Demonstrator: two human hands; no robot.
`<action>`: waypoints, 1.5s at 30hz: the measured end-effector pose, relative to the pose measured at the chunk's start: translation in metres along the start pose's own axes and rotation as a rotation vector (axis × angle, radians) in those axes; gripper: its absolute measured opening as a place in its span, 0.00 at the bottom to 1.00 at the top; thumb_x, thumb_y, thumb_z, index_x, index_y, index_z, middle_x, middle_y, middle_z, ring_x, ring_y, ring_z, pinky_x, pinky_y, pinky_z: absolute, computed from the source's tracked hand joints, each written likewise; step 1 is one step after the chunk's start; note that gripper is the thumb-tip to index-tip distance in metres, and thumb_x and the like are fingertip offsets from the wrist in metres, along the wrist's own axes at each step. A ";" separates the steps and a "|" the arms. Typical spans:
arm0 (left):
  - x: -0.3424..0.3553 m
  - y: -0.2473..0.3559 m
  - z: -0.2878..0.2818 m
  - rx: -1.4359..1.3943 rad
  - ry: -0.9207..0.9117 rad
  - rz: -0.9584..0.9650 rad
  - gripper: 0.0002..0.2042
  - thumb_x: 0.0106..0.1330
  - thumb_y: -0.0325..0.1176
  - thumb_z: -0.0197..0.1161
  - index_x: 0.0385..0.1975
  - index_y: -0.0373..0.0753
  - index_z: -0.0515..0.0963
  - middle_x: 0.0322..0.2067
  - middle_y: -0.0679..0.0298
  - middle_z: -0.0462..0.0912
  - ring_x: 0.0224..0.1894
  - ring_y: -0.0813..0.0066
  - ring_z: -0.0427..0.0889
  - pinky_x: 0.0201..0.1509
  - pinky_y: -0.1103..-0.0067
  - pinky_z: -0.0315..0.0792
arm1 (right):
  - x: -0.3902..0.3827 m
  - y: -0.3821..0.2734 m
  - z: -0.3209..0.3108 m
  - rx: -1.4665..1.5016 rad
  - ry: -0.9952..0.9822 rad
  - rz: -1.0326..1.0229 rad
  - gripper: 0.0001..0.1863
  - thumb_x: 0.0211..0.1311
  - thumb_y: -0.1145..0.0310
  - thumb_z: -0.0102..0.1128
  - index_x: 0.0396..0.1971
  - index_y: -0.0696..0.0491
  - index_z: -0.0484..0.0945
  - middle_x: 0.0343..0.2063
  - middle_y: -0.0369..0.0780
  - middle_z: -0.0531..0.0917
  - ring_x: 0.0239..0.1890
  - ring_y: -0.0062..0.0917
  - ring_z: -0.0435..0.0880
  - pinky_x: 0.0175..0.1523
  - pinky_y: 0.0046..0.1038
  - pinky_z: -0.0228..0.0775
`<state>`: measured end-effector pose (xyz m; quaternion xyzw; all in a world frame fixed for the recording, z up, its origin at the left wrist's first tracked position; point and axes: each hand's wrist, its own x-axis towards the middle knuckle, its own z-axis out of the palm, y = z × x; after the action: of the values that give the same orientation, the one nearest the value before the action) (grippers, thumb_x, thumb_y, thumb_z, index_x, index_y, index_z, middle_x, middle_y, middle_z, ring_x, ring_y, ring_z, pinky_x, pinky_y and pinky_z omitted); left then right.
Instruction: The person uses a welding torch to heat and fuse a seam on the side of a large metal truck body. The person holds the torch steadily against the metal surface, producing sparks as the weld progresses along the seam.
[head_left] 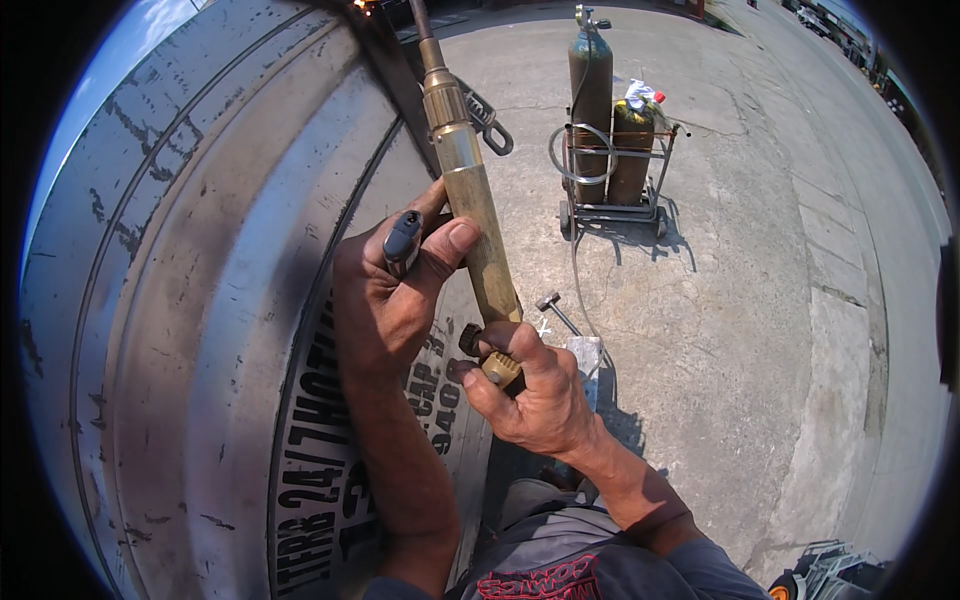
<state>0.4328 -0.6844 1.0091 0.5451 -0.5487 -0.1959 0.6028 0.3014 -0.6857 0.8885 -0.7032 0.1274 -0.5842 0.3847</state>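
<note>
A brass gas torch [487, 250] slants upward in front of me, its narrow tube reaching the top of the view. My left hand [385, 300] is closed round the torch's body, thumb pressed on its side. Tucked in that same hand is a small dark grey lighter [402, 244]. At the torch's lower end, my right hand [545, 395] grips a ridged brass valve knob [502, 371] between thumb and fingers. Beside it sits a darker ridged knob [470, 340]. An orange glow [364, 5] shows at the upper edge; its source is unclear.
A large scuffed metal panel [190, 300] with black lettering rises close on my left. Two gas cylinders [590, 100] stand on a wheeled cart [640, 213] ahead, with a hose [577, 275] trailing toward me. A hammer [557, 309] lies near a pale block [584, 352] on the concrete.
</note>
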 end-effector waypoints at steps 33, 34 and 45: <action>-0.001 -0.001 -0.004 -0.037 -0.035 0.009 0.23 0.71 0.32 0.73 0.62 0.27 0.79 0.45 0.56 0.90 0.46 0.75 0.87 0.52 0.76 0.85 | 0.000 0.000 -0.006 -0.035 -0.078 -0.004 0.45 0.66 0.72 0.69 0.77 0.43 0.53 0.40 0.46 0.87 0.30 0.32 0.90 0.35 0.31 0.85; -0.001 -0.001 -0.004 -0.042 -0.034 0.012 0.23 0.71 0.32 0.73 0.62 0.27 0.79 0.45 0.55 0.90 0.46 0.75 0.87 0.52 0.76 0.85 | 0.001 -0.003 -0.008 -0.039 -0.112 0.031 0.42 0.66 0.72 0.69 0.75 0.45 0.56 0.42 0.47 0.88 0.32 0.35 0.92 0.36 0.33 0.86; -0.002 -0.003 -0.005 -0.022 -0.039 0.027 0.24 0.70 0.31 0.74 0.62 0.26 0.79 0.44 0.54 0.91 0.45 0.72 0.88 0.51 0.74 0.86 | -0.006 0.005 0.002 -0.020 0.014 -0.063 0.52 0.65 0.71 0.76 0.81 0.38 0.48 0.39 0.46 0.87 0.31 0.28 0.91 0.35 0.29 0.84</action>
<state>0.4371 -0.6817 1.0070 0.5269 -0.5655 -0.2045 0.6006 0.3027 -0.6848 0.8802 -0.7065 0.1140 -0.5997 0.3581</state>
